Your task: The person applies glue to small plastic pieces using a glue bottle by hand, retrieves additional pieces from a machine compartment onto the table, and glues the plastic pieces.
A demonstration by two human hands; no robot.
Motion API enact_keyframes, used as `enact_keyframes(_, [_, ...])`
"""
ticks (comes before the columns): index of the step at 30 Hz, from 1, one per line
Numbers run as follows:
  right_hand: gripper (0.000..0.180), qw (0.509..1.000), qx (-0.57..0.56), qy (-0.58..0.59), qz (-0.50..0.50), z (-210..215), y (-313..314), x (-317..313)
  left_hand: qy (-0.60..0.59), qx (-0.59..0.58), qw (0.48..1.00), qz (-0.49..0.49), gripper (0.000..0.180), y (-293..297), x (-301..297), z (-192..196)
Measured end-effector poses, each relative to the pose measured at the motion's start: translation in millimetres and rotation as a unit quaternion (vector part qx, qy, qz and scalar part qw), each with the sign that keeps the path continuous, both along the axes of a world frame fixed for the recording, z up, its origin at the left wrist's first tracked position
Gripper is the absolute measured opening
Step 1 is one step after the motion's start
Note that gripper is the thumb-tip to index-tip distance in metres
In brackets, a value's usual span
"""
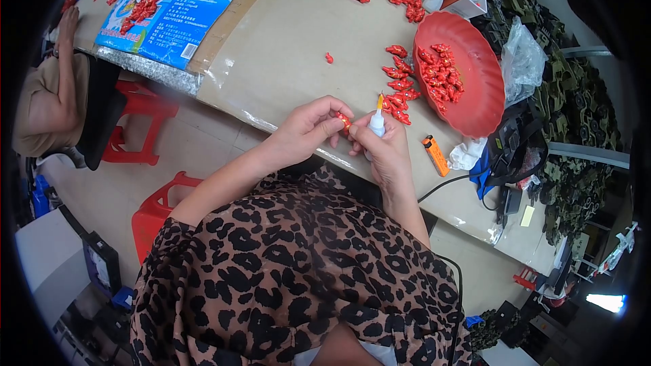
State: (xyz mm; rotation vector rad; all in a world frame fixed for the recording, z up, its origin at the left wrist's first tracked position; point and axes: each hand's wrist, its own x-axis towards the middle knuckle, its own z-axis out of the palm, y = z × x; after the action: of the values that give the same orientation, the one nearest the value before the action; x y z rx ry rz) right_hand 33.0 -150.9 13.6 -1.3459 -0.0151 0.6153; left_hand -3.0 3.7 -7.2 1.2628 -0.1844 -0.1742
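Between the fingertips of my left hand (pixel 313 127) is a small red figurine (pixel 344 122) with yellowish marks. My right hand (pixel 388 146) holds a white glue bottle (pixel 377 124) upright, its yellow nozzle pointing away from me. The thumb and forefinger of that hand also reach to the figurine, so both hands meet at it just over the table's near edge. Beyond the nozzle lies a row of similar red figurines (pixel 400 85). A scalloped red bowl (pixel 478 61) beside them has more of these pieces heaped inside. One small red piece (pixel 329 58) lies alone farther out.
An orange lighter (pixel 435 156) and crumpled white tissue (pixel 466 154) lie right of my hands. A clear plastic bag (pixel 523 54), dark pouch (pixel 519 142) and cable line the right side. Far left, more red pieces cover a blue carton sheet (pixel 183 27); a person's arm (pixel 66 71) rests there.
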Motion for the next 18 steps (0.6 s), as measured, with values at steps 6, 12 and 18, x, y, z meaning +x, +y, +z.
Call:
enact_keyframes(6, [0.009, 1.000, -0.014, -0.002, -0.015, 0.9, 1.9, -1.1, 0.041, -0.030, 0.999, -0.001, 0.016, -0.1, 0.0, -1.1])
enact_keyframes(12, [0.007, 0.999, -0.024, -0.013, -0.017, 1.6, 2.8, -2.5, 0.064, -0.030, 0.997, 0.000, 0.016, 0.5, 0.2, -0.7])
enact_keyframes(18, [0.007, 0.999, -0.032, -0.018, -0.028, 1.5, 1.9, -2.6, 0.062, -0.031, 0.998, -0.003, 0.015, -0.4, 0.5, 0.8])
